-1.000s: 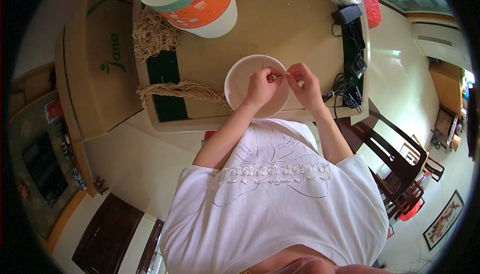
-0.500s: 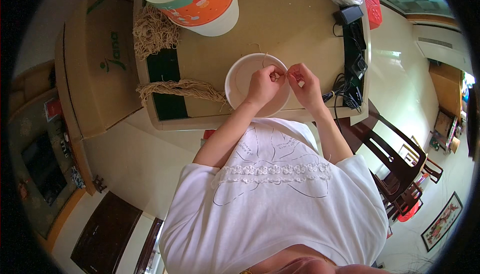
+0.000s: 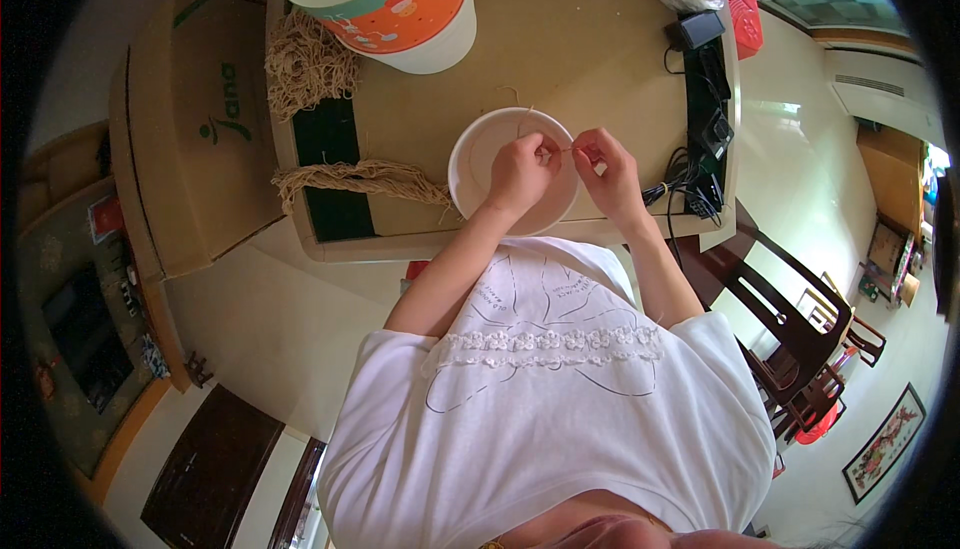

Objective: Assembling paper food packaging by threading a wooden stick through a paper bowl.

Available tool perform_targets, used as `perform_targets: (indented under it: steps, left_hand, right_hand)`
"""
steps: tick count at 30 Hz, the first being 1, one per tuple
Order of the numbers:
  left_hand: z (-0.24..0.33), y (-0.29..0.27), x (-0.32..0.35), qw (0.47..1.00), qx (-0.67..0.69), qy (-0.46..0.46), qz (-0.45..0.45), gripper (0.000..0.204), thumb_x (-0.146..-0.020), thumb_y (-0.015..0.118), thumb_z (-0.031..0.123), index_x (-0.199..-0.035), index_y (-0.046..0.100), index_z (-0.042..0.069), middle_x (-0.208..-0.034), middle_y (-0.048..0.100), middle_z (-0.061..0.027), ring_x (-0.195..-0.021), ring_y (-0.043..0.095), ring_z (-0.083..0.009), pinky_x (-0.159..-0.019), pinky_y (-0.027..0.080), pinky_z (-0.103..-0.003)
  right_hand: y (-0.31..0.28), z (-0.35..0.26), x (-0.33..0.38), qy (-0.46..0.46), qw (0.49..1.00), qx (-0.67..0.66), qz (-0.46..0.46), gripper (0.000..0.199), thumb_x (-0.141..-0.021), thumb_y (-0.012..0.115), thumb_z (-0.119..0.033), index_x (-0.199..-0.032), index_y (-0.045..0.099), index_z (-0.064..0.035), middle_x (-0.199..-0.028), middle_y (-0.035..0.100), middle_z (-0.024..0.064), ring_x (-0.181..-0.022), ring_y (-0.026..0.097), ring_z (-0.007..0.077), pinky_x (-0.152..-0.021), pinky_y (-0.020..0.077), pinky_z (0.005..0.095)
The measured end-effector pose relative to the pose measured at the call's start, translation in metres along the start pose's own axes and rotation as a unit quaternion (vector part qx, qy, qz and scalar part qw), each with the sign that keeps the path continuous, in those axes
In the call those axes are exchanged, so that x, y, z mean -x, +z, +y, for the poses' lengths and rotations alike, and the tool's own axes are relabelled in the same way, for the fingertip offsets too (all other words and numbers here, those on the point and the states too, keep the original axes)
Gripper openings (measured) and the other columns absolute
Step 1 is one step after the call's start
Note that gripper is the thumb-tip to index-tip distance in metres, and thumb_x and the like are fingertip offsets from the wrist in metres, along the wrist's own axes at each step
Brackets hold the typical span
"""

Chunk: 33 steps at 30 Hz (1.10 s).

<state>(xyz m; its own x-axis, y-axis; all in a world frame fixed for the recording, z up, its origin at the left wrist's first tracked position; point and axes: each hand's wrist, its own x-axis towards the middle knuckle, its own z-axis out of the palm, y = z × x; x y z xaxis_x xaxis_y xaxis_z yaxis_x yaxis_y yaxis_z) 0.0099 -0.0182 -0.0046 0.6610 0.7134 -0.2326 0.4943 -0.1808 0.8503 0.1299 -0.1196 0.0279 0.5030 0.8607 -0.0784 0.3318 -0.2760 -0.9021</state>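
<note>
A hank of raw twine [image 3: 355,181] lies left on the desk [image 3: 560,49]. Over the white bowl [image 3: 478,164], the left hand [image 3: 520,171] and right hand [image 3: 600,164] each close their grip on a thin fibre strand [image 3: 563,152]: light, limp, probably easily snapped, best pinched near the ends.

The bowl [image 3: 480,164] looks smooth, white and a little shiny. The surface [image 3: 580,49] is plain matt brown. The rope bundle [image 3: 360,181] on the left is rough and stringy. The far tub [image 3: 390,4] looks like smooth paper. The floor [image 3: 790,149] is glossy.
</note>
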Motion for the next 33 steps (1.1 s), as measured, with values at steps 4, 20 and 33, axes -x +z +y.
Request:
perform_targets:
  steps: [4, 20, 33]
  left_hand:
    - [-0.007, -0.007, 0.005, 0.995, 0.094, -0.034, -0.025, 0.012, -0.076, 0.071, 0.012, -0.085, 0.068, 0.004, -0.067, 0.065, -0.0102, -0.060, 0.063, -0.0185, -0.055, 0.047, -0.032]
    - [-0.014, -0.003, -0.007, 0.995, 0.033, -0.081, -0.047, 0.013, -0.073, 0.070, 0.014, -0.081, 0.072, 0.004, -0.074, 0.069, -0.0135, -0.069, 0.067, -0.0214, -0.065, 0.050, -0.033]
    - [-0.017, 0.001, -0.009, 0.996, 0.028, -0.067, -0.046, 0.013, -0.073, 0.069, 0.016, -0.077, 0.071, 0.004, -0.072, 0.067, -0.0138, -0.068, 0.066, -0.0284, -0.065, 0.051, -0.038]
  right_hand:
    - [-0.001, -0.004, 0.000, -0.004, 1.000, -0.001, 0.014, 0.010, -0.085, 0.059, 0.002, -0.093, 0.057, -0.0012, -0.083, 0.059, 0.0066, -0.072, 0.056, 0.0125, -0.064, 0.0464, 0.0240]
    - [0.000, -0.008, 0.000, 0.001, 1.000, 0.007, -0.018, 0.009, -0.087, 0.057, -0.001, -0.095, 0.056, -0.0011, -0.090, 0.058, 0.0116, -0.077, 0.059, 0.0199, -0.068, 0.0502, 0.0284]
    - [0.002, -0.003, 0.005, 0.027, 0.999, -0.004, -0.020, 0.020, -0.084, 0.062, -0.001, -0.101, 0.053, -0.0031, -0.078, 0.058, 0.0062, -0.067, 0.055, 0.0120, -0.062, 0.0466, 0.0243]
